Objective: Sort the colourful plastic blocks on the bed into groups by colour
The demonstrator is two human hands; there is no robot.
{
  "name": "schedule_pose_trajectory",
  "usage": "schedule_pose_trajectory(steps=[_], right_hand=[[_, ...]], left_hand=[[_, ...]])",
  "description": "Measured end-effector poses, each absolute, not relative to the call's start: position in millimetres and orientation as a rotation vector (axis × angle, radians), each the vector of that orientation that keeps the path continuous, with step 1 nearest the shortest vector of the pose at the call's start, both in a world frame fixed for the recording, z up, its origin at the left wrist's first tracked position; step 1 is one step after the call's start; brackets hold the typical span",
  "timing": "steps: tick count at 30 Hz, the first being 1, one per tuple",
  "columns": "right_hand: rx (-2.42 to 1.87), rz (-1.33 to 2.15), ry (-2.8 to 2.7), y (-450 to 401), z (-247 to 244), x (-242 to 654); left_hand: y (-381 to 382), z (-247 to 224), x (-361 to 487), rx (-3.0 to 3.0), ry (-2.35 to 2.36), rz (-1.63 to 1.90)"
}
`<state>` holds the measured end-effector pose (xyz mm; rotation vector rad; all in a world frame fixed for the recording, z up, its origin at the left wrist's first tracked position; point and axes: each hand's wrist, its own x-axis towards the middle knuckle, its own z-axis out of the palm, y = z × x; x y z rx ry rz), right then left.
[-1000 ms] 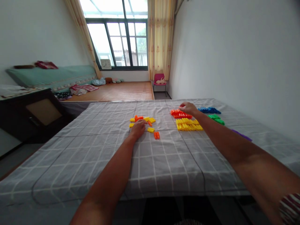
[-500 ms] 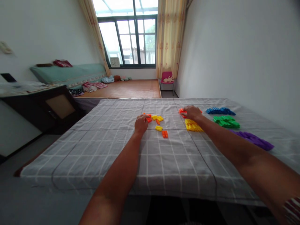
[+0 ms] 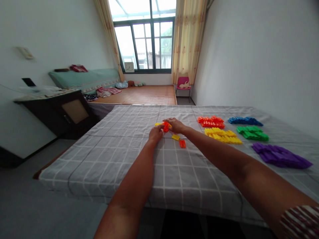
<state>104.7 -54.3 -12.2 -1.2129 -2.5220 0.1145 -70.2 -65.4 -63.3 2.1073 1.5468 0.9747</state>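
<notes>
Now both hands (image 3: 166, 130) outstretched, fingertips together over loose orange blocks (image 3: 166, 127).

Small blocks (image 3: 164, 126) (partly under hands)

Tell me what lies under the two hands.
Under the left hand and right hand: loose orange and yellow pieces on the grey checked sheet. Any pieces beneath the palms are hidden.

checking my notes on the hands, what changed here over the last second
The right hand left the sorted orange blocks and crossed left to the loose blocks, meeting the left hand around an orange piece. The left hand barely moved. Yellow, blue, green and purple groups stayed put.
</notes>
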Motion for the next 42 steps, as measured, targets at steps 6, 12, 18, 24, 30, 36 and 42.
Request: schedule_pose_trajectory(steps=[6, 12, 18, 24, 30, 36, 42], right_hand=[[-1.384, 0.202, -2.398, -49.3, -8.5, 107.4], [-1.46, 0.628, -2.435, -51.9, 11.8, 143.2], [-1.782, 0.538, -2.509, -63.2, 14.0, 177.7], [-1.574, 0.353, -2.503, -79.9, 0.3, 182.3], [-1.534, 0.331, -2.559, -85.9, -5.6, 176.8], [-1.51, 0.402, -2.539, -89.9, -5.6, 180.9], [-1.432, 0.582, -2.477, -92.0, -6.1, 182.3]], left_hand=[[-65.7, -53.5, -75.9, 1.92, 1.614, 1.184], [-66.7, -49.7, -76.2, 1.889, 1.638, 1.218], [-69.2, -47.1, -72.2, 1.94, 1.691, 1.134], [-64.7, -52.1, -75.4, 2.015, 1.702, 1.103], [-61.0, -56.2, -77.8, 2.066, 1.673, 1.058], [-59.3, -57.6, -78.4, 2.092, 1.687, 1.023], [-54.7, -62.2, -79.8, 2.107, 1.702, 0.993]])
